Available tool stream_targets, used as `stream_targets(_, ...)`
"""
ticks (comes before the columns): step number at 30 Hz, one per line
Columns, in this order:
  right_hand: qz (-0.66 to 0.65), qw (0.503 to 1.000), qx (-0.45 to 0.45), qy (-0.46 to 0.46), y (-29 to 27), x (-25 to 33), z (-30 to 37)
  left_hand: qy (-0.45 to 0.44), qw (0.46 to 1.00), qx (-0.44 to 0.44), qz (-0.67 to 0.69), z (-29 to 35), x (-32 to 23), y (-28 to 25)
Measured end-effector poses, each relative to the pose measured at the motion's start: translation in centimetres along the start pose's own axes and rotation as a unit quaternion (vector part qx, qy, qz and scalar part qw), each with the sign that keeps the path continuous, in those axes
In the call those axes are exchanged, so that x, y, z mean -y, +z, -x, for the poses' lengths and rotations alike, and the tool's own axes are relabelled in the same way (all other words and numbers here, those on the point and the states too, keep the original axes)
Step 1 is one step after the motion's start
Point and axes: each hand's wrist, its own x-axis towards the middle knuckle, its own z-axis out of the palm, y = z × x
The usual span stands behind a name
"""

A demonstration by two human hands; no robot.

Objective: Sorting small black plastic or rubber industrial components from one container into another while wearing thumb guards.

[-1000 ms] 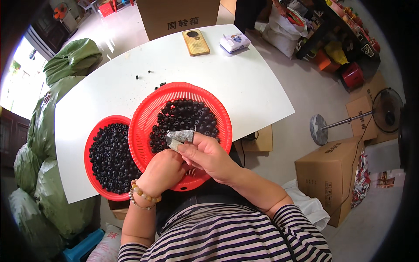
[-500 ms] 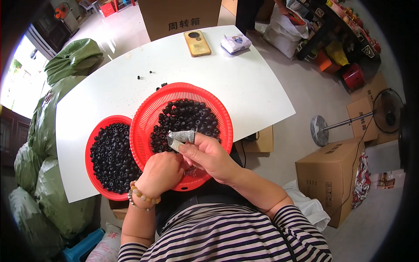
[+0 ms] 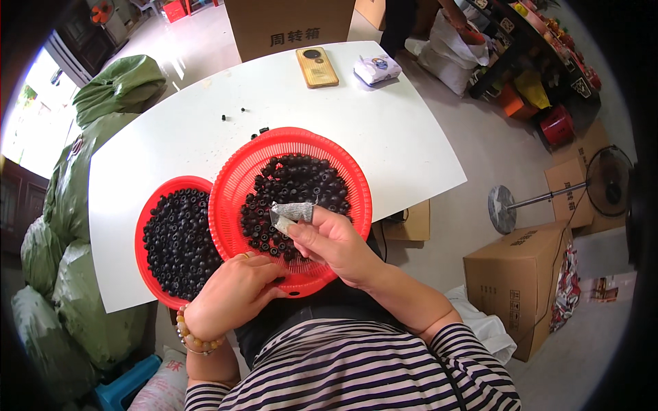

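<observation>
My right hand (image 3: 336,243) is over the larger red basket (image 3: 223,175), closed on a small blade (image 3: 277,218) with a pale wrapped grip. Grey knitted cloth covers its index finger. My left hand (image 3: 236,284) wears bead bracelets and lies lower, over the basket's near left rim. Its fingers are bent together, with a small black part (image 3: 279,279) showing between them and the thumb. Black round parts (image 3: 298,175) with holes lie loose in this basket. At the left, a smaller red basket (image 3: 140,250) holds many similar black parts (image 3: 178,240), partly tucked under the larger rim.
On the white table (image 3: 411,151) lie a yellow phone (image 3: 317,67), a tissue pack (image 3: 377,68) and a few stray black pieces (image 3: 264,130). Green sacks (image 3: 103,301) line the left side. Cartons (image 3: 510,281) and a fan (image 3: 502,209) stand right; another person handles a white sack (image 3: 449,51).
My left hand has drawn away from the right, down and left to the basket's near rim. My right hand keeps the blade over the basket. The view has shifted slightly.
</observation>
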Motion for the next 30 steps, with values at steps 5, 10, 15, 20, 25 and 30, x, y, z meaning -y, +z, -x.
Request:
stream_targets(5, 0.023, 1.000, 0.010, 0.001, 0.3, 0.4, 0.1, -0.013, 0.992, -0.047, 0.119, 0.4, 0.0, -0.6)
stream_targets(10, 0.018, 1.000, -0.012, 0.005, 0.4, -0.3, -0.2, -0.097, 0.871, -0.220, 0.429, 0.1, 0.7, 0.1)
stream_targets(15, 0.011, 0.998, -0.058, 0.034, 0.9, 0.3, 0.1, -0.069, 0.801, -0.237, 0.546, -0.3, 2.0, 0.6)
stream_targets(20, 0.015, 0.998, -0.050, 0.027, 0.9, -0.1, 0.0, -0.025, 0.732, -0.234, 0.640, 0.3, 2.7, 0.9)
stream_targets(25, 0.019, 0.999, -0.032, 0.028, 0.7, 0.1, 0.1, 0.008, 0.690, -0.260, 0.676, 0.0, 2.9, 1.4)
stream_targets(30, 0.010, 1.000, -0.012, 0.024, 0.7, 0.6, 0.3, -0.010, 0.689, -0.255, 0.678, -0.1, 2.7, 1.4)
